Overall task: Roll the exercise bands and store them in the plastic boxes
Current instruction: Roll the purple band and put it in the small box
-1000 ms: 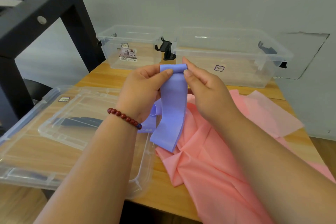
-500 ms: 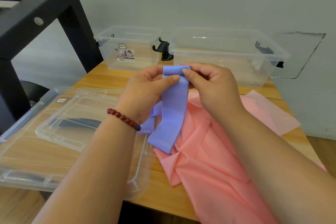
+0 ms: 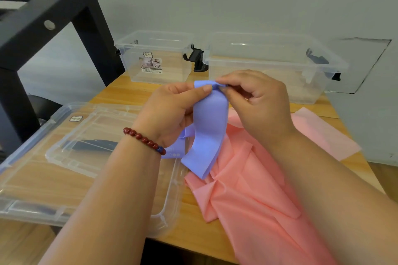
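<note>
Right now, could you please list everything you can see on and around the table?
purple band: 1, purple, held above table
pink band: 1, pink, crumpled on table's right
plastic boxes: 2, clear, open, table's back
lids: 2, clear, stacked, table's left
table: 1, wooden, under everything
frame: 1, black, far left
bracelet: 1, mostly red beads, left wrist
left hand: 1, pinches purple band's top
right hand: 1, pinches purple band's top
</note>
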